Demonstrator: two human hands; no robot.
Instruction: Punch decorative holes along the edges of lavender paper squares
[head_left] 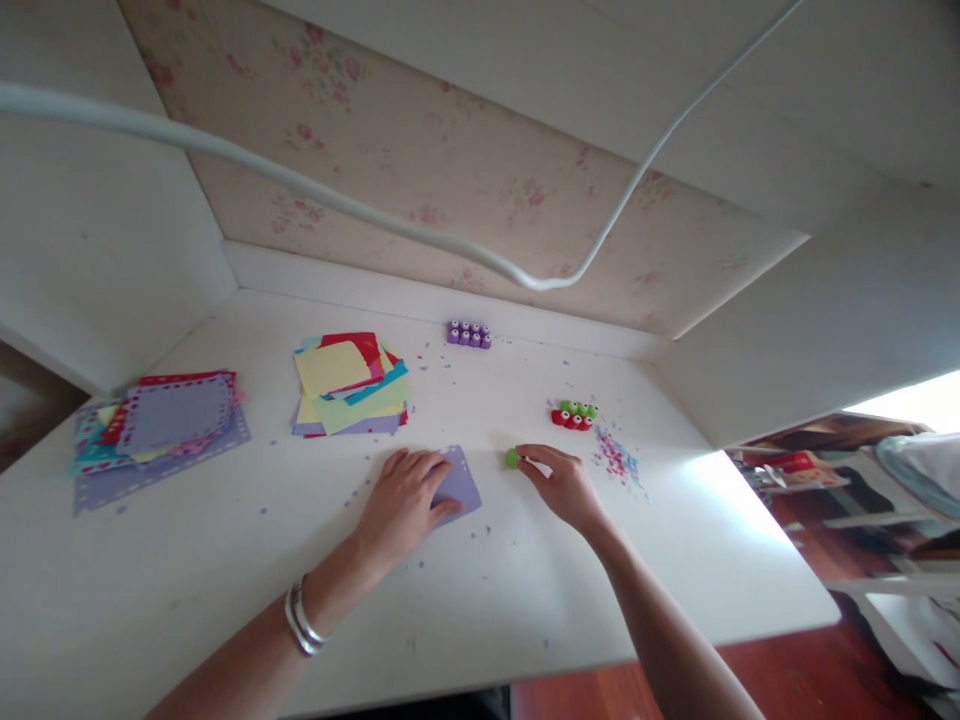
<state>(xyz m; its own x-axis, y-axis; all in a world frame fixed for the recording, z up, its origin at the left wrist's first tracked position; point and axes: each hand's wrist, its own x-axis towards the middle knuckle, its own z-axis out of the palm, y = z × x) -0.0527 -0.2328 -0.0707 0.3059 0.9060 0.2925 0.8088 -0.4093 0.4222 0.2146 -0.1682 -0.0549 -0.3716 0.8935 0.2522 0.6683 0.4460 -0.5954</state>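
Note:
A lilac sheet of paper lies on the white table, with small punched holes near its upper edge. My left hand rests over the left part of this sheet, fingers laid out and thumb on the lower edge; a silver bracelet is on that wrist. To the right of the sheet, a small green paper punch is pinched between the thumb and fingers of my right hand. The punch is apart from the paper, at or just above the table; I cannot tell which.
Red punches and green punches stand in rows beside colourful confetti. Purple punches are at the back. Coloured paper is stacked left of centre; punched sheets lie further left. A white cable hangs across the view.

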